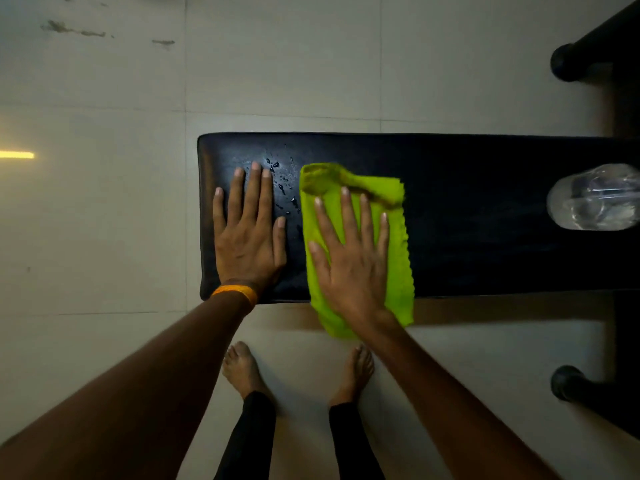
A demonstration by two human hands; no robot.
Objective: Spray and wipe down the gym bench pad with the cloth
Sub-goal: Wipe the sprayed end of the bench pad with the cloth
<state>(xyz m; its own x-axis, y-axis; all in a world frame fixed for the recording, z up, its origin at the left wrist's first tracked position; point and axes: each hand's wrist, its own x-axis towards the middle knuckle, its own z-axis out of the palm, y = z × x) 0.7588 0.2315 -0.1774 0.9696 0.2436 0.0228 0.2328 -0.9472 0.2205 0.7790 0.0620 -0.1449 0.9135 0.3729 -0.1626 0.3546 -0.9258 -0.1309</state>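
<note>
The black gym bench pad (485,188) runs across the middle of the head view, its left end near the centre. Water droplets (282,183) glisten on its left part. A bright green cloth (398,258) lies spread over the pad, its near edge hanging off the front. My right hand (349,251) presses flat on the cloth with fingers straight and spread. My left hand (247,230) rests flat on the bare pad just left of the cloth, an orange band at its wrist.
A clear plastic bottle (595,197) lies on the pad at the far right. The black bench frame with rounded feet (568,62) (568,382) stands on the right. Pale tiled floor (104,220) surrounds the bench; my bare feet (242,368) stand just in front.
</note>
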